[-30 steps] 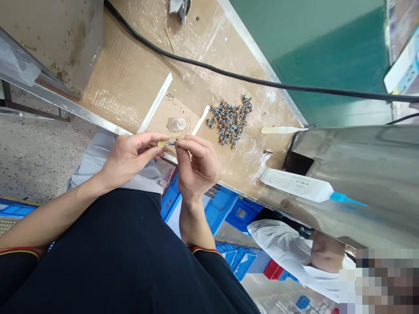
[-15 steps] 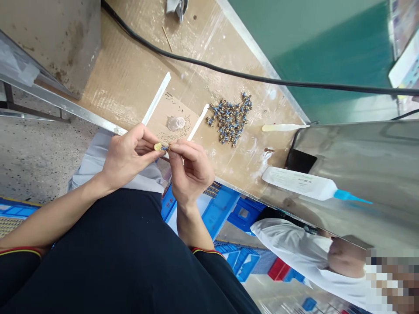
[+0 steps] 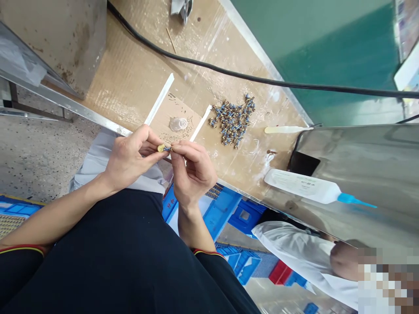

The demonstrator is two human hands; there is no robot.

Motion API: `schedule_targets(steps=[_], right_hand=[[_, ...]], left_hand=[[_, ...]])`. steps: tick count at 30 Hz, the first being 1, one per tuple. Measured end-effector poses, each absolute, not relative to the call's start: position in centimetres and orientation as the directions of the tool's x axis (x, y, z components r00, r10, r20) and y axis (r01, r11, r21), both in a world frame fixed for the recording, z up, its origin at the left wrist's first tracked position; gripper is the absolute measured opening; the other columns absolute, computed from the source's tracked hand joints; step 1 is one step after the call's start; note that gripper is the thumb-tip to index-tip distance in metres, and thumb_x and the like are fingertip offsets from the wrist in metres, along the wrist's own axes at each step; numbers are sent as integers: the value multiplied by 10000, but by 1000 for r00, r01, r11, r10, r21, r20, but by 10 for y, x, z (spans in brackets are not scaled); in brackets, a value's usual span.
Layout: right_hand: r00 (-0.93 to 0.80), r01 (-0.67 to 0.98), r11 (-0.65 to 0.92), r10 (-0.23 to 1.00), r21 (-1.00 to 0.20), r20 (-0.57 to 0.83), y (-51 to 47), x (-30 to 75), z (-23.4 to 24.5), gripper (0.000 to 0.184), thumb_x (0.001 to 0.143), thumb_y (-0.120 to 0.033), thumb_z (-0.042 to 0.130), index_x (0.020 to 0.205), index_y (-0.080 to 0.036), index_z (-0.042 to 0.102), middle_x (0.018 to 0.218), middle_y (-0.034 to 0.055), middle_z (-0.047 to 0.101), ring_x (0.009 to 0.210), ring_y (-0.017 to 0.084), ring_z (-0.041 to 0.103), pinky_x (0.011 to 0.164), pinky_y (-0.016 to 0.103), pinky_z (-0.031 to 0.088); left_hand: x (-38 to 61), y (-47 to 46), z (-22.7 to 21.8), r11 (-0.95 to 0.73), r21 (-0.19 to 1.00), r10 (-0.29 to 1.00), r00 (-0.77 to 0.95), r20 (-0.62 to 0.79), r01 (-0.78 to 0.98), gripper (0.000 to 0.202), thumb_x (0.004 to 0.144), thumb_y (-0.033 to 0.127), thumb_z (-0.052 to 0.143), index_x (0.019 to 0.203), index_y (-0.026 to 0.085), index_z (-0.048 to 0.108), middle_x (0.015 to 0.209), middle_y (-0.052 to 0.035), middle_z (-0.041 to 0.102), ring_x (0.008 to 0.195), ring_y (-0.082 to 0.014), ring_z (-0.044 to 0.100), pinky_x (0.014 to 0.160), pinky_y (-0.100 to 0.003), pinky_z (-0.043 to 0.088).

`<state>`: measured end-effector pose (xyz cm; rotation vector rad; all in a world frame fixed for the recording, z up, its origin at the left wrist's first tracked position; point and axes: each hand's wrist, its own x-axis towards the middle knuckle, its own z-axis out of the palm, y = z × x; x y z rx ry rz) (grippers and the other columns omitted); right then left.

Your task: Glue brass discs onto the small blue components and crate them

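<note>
One small yellow-and-blue piece point(image 3: 164, 148): held over the near edge of the table point(image 3: 127, 74), its yellow end pinched by the left hand point(image 3: 126, 159), its other end gripped between thumb and fingers of the right hand point(image 3: 194, 170). One pile of blue-and-brass parts point(image 3: 231, 121): laid on the table; whether finished or waiting cannot be told. Held piece: judged unfinished, both hands being engaged. Against one second earlier: hands brought slightly closer together; pile left unchanged.
</note>
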<state>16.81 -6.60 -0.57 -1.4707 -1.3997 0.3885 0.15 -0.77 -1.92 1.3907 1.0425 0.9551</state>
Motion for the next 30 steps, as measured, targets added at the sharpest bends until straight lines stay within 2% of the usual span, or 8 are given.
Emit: schedule_targets(steps=[8, 14, 19, 24, 30], right_hand=[[272, 544, 217, 869, -811, 414, -66, 168, -4, 286, 1080, -66, 769, 1199, -314, 849, 1148, 2, 857, 1085, 212, 845, 973, 415, 729], [215, 659, 239, 848, -713, 484, -68, 168, -2, 289, 1093, -80, 758, 1228, -319, 848, 1162, 3, 856, 1068, 216, 858, 960, 407, 743], [205, 699, 257, 822, -667, 532, -67, 166, -3, 301, 1085, -64, 755, 1231, -312, 844, 1147, 5, 853, 1041, 207, 855, 936, 383, 739], [237, 713, 233, 808, -661, 540, -66, 164, -4, 256, 1106, -120, 749, 1226, -324, 847, 1128, 2, 855, 1029, 212, 860, 924, 394, 750], [227, 740, 224, 805, -635, 548, -65, 162, -4, 246, 1111, -129, 740, 1226, -320, 844, 1123, 5, 859, 1031, 216, 865, 944, 402, 760]], left_hand=[[2, -8, -18, -33, 995, 956, 293, 5, 92, 279, 936, 201, 1009, 1029, 244, 750, 957, 51, 896, 866, -185, 911, 780, -220, 736], [2, -9, -14, -87, 988, 951, 307, 43, 131, 253, 967, 204, 976, 1050, 250, 741, 979, 55, 903, 888, -190, 918, 787, -212, 737], [4, -9, -13, -124, 982, 947, 311, 74, 145, 229, 999, 189, 932, 1134, 254, 759, 1043, 30, 920, 943, -206, 925, 825, -234, 751], [5, -11, -18, -228, 947, 934, 326, 148, 226, 181, 1092, 257, 846, 1264, 269, 792, 1114, -6, 925, 1013, -226, 926, 869, -291, 760], [5, -11, -22, -367, 873, 910, 321, 264, 321, 94, 1128, 292, 808, 1222, 292, 810, 1041, 3, 921, 901, -225, 920, 745, -303, 702]])
